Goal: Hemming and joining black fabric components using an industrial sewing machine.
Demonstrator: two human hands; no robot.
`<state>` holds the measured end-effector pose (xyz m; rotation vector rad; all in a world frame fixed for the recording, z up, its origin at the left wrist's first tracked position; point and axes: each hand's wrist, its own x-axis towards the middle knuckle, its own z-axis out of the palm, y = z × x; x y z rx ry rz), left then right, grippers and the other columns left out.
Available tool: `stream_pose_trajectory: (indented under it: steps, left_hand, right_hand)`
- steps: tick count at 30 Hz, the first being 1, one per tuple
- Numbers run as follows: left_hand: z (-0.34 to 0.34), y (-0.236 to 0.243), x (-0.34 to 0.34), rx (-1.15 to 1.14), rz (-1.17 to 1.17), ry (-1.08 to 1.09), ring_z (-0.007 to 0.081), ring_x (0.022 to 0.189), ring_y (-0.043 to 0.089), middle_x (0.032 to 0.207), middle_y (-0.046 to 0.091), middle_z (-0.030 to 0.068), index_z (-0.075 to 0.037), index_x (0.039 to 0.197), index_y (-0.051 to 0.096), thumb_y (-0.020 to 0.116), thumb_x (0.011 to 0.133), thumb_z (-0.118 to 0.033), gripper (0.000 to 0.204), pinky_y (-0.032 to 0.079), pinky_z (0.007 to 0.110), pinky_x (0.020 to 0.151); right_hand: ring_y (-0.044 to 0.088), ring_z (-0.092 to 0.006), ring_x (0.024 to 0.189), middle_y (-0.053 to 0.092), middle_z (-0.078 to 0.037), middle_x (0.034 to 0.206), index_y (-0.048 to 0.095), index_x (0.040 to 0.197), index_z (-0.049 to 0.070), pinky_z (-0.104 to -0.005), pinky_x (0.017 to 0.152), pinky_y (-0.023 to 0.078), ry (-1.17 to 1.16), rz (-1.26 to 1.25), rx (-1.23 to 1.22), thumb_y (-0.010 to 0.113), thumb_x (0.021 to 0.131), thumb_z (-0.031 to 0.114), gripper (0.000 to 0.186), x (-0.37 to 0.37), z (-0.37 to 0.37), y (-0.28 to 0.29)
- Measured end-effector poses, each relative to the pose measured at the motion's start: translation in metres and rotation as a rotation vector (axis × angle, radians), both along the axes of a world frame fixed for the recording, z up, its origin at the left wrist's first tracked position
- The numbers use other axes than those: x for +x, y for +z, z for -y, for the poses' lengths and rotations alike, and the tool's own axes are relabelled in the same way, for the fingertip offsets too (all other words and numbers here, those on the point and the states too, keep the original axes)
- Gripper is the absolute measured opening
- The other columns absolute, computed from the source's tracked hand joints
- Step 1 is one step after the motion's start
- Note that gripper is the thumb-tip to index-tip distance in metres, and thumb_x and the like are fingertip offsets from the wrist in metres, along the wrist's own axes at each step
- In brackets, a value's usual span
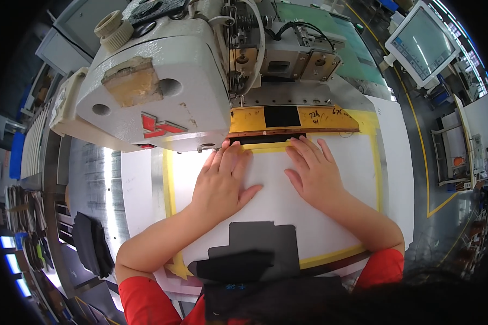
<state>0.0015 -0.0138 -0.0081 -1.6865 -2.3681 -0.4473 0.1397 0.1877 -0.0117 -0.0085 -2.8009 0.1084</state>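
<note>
My left hand [221, 181] lies palm down on the white work surface [268, 200], thumb out to the side and fingertips at the left end of a black strip [265, 139]. At the strip's right end, the fingertips of my right hand [315, 172] rest in the same flat way, fingers apart. Just beyond the strip runs a yellow bar [331, 120] with a black patch and handwriting on it. Part of the strip seems to lie under the bar's edge. Nearer to me sit a dark grey flat piece [279, 244] and folded black fabric [236, 265].
A big white sewing machine head [157, 108] stands close to my left hand, its mechanism [287, 59] behind the bar. Yellow tape [382, 168] borders the white surface. Folded dark cloth [91, 244] lies at left. A screen [423, 44] stands at far right.
</note>
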Motion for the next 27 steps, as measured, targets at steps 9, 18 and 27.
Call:
stream_pose_trajectory:
  steps: [9,18,27]
  left_hand:
    - [-0.001,0.001,0.000,-0.018,0.055,0.002,0.0371,0.119,0.053,0.130,0.049,0.0194,-0.004,0.127,0.054,0.070,0.079,-0.045,0.065,0.043,0.046,0.097]
    - [0.004,0.020,0.000,0.021,0.043,-0.026,0.0308,0.101,0.060,0.117,0.058,0.0125,-0.005,0.114,0.060,0.072,0.080,-0.029,0.043,0.046,0.042,0.088]
    - [0.048,0.058,0.022,-0.117,0.491,-0.113,0.0274,0.077,0.062,0.083,0.063,0.0071,-0.005,0.090,0.064,0.070,0.082,-0.019,0.017,0.047,0.038,0.071]
  right_hand:
    - [0.050,-0.0328,0.122,0.051,-0.018,0.129,0.055,0.121,-0.002,-0.0497,0.106,0.034,0.022,0.033,-0.040,0.064,0.087,0.024,0.045,0.001,0.000,0.002]
    - [0.056,-0.0316,0.107,0.055,-0.013,0.122,0.056,0.119,0.002,-0.0464,0.094,0.043,0.183,0.063,-0.136,0.070,0.083,0.021,0.042,0.012,0.019,0.031]
    - [0.060,-0.0254,0.085,0.059,-0.009,0.094,0.062,0.102,0.004,-0.0374,0.073,0.051,0.368,0.419,-0.421,0.071,0.078,0.011,0.027,0.034,0.062,0.028]
